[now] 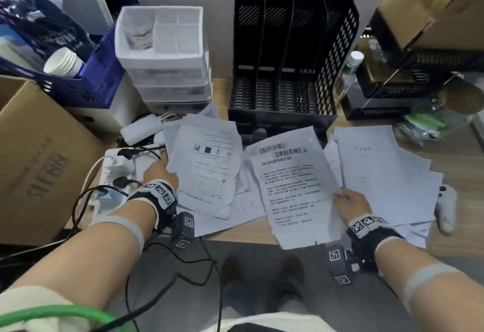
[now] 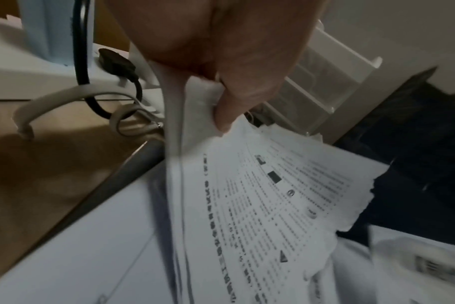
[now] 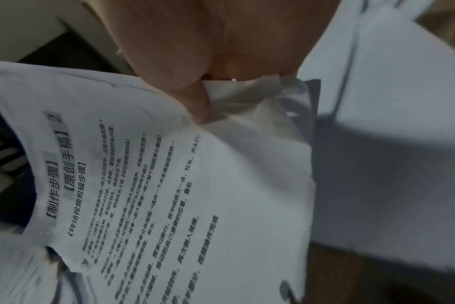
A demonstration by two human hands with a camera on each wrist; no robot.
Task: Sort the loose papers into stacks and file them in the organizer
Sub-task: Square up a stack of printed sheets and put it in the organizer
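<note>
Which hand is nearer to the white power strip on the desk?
The left. The left hand holds a sheaf of papers right beside the power strip, at its right edge. The right hand holds another sheaf far to the strip's right.

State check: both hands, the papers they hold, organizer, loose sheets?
left hand: grips a sheaf of papers by its left edge
right hand: pinches a printed sheaf at its right edge
organizer: upright, slots empty
loose sheets: spread on the desk, unsorted
</note>
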